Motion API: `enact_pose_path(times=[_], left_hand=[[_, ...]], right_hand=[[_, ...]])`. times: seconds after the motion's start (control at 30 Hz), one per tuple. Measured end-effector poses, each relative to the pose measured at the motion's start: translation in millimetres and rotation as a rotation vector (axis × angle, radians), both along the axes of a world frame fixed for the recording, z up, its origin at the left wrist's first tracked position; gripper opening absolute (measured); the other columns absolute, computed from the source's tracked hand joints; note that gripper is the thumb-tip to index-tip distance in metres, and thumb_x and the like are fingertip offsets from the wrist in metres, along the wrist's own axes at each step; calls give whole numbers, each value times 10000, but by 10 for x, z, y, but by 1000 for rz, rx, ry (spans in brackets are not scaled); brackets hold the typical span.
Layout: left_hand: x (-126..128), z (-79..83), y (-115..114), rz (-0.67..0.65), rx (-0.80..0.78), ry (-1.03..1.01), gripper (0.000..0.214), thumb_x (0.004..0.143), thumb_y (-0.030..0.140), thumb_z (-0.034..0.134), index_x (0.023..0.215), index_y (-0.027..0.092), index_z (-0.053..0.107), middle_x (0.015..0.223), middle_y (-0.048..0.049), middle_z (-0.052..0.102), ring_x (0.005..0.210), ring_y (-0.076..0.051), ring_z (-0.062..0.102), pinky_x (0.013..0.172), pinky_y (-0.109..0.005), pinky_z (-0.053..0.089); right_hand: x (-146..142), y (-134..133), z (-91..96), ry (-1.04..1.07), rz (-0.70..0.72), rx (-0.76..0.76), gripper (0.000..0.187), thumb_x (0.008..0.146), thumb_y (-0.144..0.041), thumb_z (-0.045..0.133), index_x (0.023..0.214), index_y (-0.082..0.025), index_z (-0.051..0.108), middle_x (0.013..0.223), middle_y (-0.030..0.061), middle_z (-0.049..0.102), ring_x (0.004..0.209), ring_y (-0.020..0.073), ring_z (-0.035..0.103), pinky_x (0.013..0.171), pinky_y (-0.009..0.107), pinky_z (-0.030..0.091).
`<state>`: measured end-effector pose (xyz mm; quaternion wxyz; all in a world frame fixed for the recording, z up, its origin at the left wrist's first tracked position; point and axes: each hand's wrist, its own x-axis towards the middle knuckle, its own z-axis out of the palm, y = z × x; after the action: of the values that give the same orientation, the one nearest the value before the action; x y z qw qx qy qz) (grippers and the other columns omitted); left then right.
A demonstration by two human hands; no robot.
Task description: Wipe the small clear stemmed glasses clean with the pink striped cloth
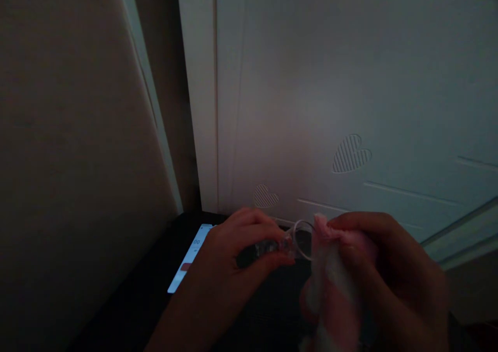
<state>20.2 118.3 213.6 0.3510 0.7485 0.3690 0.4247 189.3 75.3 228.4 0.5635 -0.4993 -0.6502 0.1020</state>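
Observation:
My left hand (pixel 243 248) pinches a small clear, see-through piece with a round rim (pixel 303 240) between thumb and fingers. Its exact kind is hard to make out in the dim light. The round rim points right, towards my right hand (pixel 392 269). That hand grips a soft pink and white cloth (pixel 337 295) between thumb and forefinger. The cloth's bunched upper edge lies against the right side of the rim, covering part of it. Lower down, the cloth hangs in front of my fingers and is partly blurred.
A lit phone (pixel 192 256) lies on the dark surface (pixel 128 300), partly behind my left hand. A pale panel (pixel 288 98) with embossed hearts and lines rises behind. To the left stands a brownish upright surface (pixel 70 134) with a light edge strip (pixel 150 93).

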Motion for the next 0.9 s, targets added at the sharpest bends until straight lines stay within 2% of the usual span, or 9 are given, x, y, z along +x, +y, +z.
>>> enact_pose_path(times=[0.13,0.27,0.43,0.53,0.63,0.7,0.8,0.9], left_hand=[[8,-46,20,55,73,35,33,761,236,671,786,216,679,851,-4,631,848,-178,584,769,-279,442],[-12,-26,11,37,59,22,22,763,226,670,780,212,666,838,7,632,839,-161,589,756,-252,438],[-71,33,-18,35,-14,-95,60,764,280,674,758,225,651,787,41,635,754,-119,606,677,-193,435],[-99,35,-32,44,-38,-68,80,766,308,667,752,231,650,724,53,642,690,-116,607,647,-195,435],[-101,25,-44,72,-52,-50,83,760,327,668,764,244,659,738,56,669,711,-132,627,669,-209,444],[-88,21,-51,107,-58,-56,84,745,322,686,811,275,663,759,69,678,737,-134,635,685,-208,446],[-67,19,-67,146,-57,-88,202,731,312,702,921,345,640,803,95,679,750,-125,638,675,-201,447],[-64,17,-82,183,-51,-119,205,733,327,700,922,357,629,811,97,677,732,-127,644,657,-205,453]], right_hand=[[19,2,2,50,52,-39,80,799,-261,600,844,-308,645,701,-49,610,666,128,633,590,197,483],[48,-8,7,-73,186,-61,147,799,-240,608,910,-321,660,794,-58,663,685,113,620,618,184,475],[20,-37,13,-44,142,-31,148,793,-240,621,891,-344,660,808,-85,681,714,100,614,620,166,456],[-8,-33,14,-16,151,-48,160,776,-230,629,891,-338,652,802,-92,680,684,93,608,606,157,456],[-9,-17,10,-5,157,-54,178,766,-209,631,896,-331,646,809,-100,686,696,85,614,603,139,453],[6,-7,4,-17,164,-57,189,773,-203,623,907,-335,641,829,-108,688,716,78,621,616,129,453],[33,0,-2,-58,171,-85,195,786,-209,615,928,-341,631,860,-114,685,745,74,627,648,127,454],[49,-2,0,-94,178,-94,200,789,-224,622,946,-347,626,868,-112,681,754,82,627,690,140,461]])
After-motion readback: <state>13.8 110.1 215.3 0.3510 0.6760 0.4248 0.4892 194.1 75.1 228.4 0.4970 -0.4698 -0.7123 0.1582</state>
